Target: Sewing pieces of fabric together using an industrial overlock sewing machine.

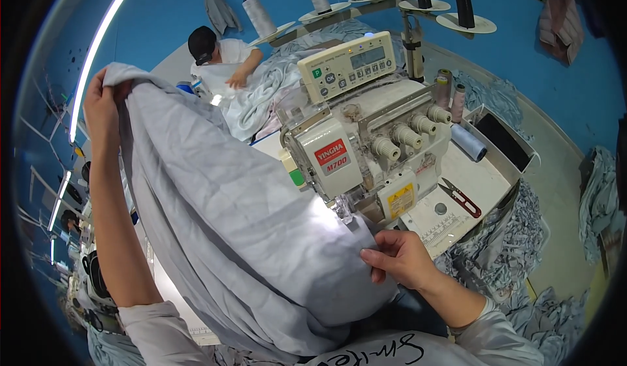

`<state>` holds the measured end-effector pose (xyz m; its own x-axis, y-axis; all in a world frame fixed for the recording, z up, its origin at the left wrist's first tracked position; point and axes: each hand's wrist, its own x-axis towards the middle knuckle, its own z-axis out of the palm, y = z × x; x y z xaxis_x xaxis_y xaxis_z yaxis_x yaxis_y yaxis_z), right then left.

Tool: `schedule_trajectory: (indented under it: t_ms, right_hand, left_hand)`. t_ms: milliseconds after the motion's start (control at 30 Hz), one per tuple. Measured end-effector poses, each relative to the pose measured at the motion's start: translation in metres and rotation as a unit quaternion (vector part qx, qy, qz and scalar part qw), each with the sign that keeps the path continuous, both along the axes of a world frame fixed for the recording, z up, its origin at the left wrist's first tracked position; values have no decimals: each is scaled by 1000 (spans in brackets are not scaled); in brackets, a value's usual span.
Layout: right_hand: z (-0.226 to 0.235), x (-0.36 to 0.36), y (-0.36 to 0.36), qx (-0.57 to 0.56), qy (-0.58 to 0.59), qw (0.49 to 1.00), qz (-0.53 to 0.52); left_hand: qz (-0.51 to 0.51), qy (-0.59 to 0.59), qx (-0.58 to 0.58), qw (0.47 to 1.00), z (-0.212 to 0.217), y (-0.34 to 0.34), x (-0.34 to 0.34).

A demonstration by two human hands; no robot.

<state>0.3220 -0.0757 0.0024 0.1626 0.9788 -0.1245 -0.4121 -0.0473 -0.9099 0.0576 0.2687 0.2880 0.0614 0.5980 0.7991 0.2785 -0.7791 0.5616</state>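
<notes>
A large piece of light grey fabric hangs from my raised left hand, whose fingers are closed on its upper edge at the far left. The cloth drapes down across the table and over my lap. Its right edge lies at the lit needle area of a white overlock sewing machine. Just below the presser foot, my right hand pinches that edge between thumb and fingers. Cloth and machine head hide the needle itself.
Red-handled thread snips lie on the machine table, near a blue thread spool and a tray. White thread cones stand above. A co-worker handles pale cloth behind. Patterned fabric is heaped at right.
</notes>
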Motion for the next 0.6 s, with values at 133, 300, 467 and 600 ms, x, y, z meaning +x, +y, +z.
schedule_trajectory:
  t_ms: [133,300,467,600]
  right_hand:
    - [-1,-1,0,-2,-4,1000,9]
    - [3,-6,-2,-3,0,1000,6]
    - [-2,2,1,-13,-35,999,-7]
    - [6,-2,-1,-8,-42,999,10]
  left_hand:
    - [59,25,23,998,37,14,0]
    - [201,133,153,958,39,20,-44]
    - [-101,298,11,949,-205,-174,-24]
    - [96,336,-201,915,-312,-273,-47]
